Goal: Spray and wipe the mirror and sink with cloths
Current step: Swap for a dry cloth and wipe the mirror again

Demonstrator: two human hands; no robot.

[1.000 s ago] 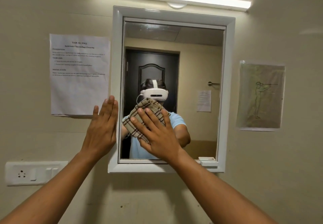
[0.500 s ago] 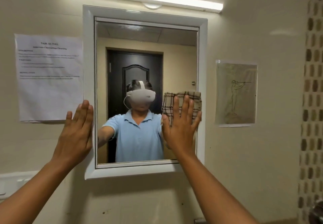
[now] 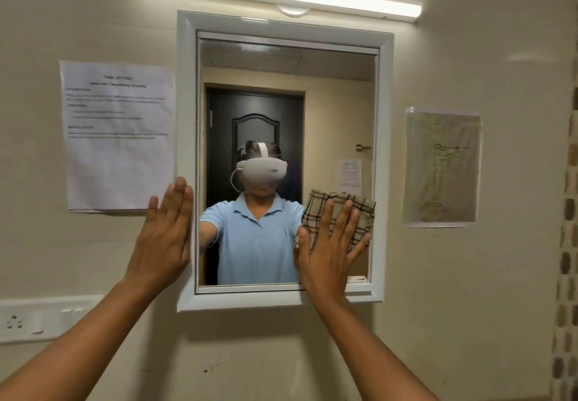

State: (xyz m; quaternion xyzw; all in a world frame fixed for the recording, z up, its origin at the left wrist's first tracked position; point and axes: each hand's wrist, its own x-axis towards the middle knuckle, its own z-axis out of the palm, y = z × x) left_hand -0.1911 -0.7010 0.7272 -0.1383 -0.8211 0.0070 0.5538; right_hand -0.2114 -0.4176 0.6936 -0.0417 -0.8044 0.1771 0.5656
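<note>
Head view is showing the right hand (image 3: 331, 244) pressing a checked cloth (image 3: 341, 216) flat against the lower right part of the mirror (image 3: 281, 66), fingers straight and spread, the palm lying over the cloth's lower left portion. So this grip is lying apart rather than curled, bearing on the cloth and pinning it to the glass. The cloth is sitting just beside the inner right edge of the white mirror frame (image 3: 384, 150), its top edge running roughly level, with unwiped-looking glass stretching up and to the left of it. The coming stroke, as I judge it, is turning on that: little room is remaining to the right, so the open glass is lying leftward and upward from the hand.

The left hand (image 3: 165, 238) is resting flat with fingers straight and together, also apart as a grip and holding nothing, bracing on the frame's left side and the wall beside it. The right hand is the one on the cloth; the left is well apart from it across the glass. No sink or spray bottle is showing.

A printed sheet (image 3: 119, 134) is hanging left of the mirror; its heading is too blurred to read with confidence. A line drawing (image 3: 441, 166) of a standing figure is hanging on the right, bearing no legible writing.
</note>
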